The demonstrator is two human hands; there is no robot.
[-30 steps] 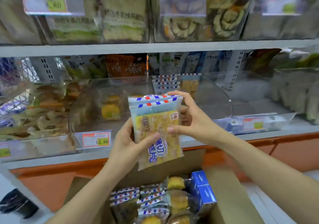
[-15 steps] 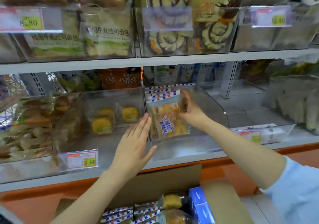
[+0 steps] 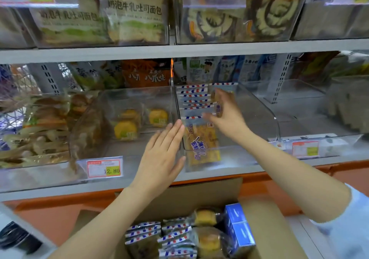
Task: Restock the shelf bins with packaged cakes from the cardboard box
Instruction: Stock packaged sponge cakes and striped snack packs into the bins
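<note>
A clear shelf bin (image 3: 259,119) on the middle shelf holds a row of packaged cakes (image 3: 193,97) with red-and-blue striped tops. One cake packet (image 3: 201,145) with blue lettering stands at the bin's front. My right hand (image 3: 229,117) reaches inside the bin, fingers and thumb around a blurred packet just behind that one. Outside, my left hand (image 3: 161,157) lies flat and open against the bin's front left corner. Below, the open cardboard box (image 3: 199,195) holds several more striped packets (image 3: 143,232).
The neighbouring clear bin (image 3: 89,123) on the left contains round yellow cakes (image 3: 125,129) and carries a 12.80 price tag (image 3: 104,168). Blue cartons (image 3: 237,224) sit in the cardboard box's right side. Bread and roll-cake bins fill the upper shelf (image 3: 179,49).
Both hands held the cakes in front of the shelf. The right hand carried them into the bin and has gone deeper; the left hand let go and now rests against the bin's corner.
</note>
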